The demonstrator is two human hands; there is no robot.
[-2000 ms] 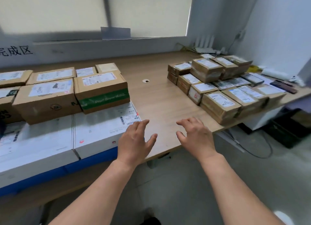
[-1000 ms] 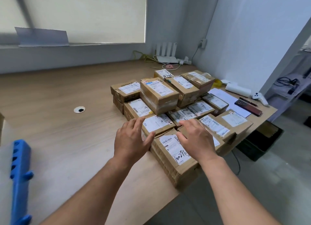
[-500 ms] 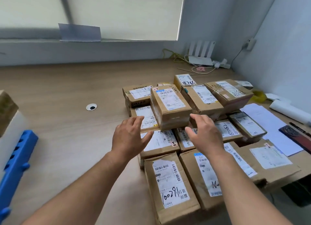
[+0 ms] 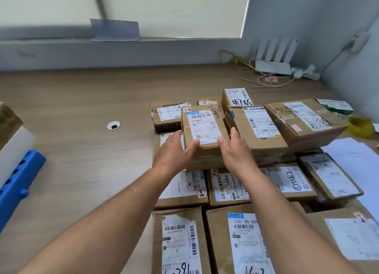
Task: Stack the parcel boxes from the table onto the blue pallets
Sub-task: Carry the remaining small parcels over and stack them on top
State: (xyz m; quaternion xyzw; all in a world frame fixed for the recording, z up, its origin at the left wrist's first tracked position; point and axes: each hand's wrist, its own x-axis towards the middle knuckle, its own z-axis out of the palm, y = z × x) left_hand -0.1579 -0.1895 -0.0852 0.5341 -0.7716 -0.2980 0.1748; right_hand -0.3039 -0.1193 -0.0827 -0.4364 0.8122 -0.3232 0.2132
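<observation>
Head camera looks down on a small brown cardboard parcel box with a white shipping label point(image 4: 202, 128), which sits on top of a pile of brown cardboard parcels point(image 4: 225, 191) at the right of the pale wooden table point(image 4: 78, 101). The left hand point(image 4: 174, 152) and the right hand point(image 4: 235, 152) clasp it from either side. Each thumb curls over a near corner of its top, and the fingers lie along the side walls, largely hidden behind the box. The nearest parcels are cut off by the lower edge, and their handwriting is only partly legible. At the left edge a blue plastic pallet point(image 4: 20, 181) shows just one corner, with a white box point(image 4: 14, 148) on it. A round cable hole point(image 4: 113, 125) pierces the table. A white router point(image 4: 273, 65) with loose cables stands in the far corner beside a window with a drawn blind point(image 4: 174, 9).
</observation>
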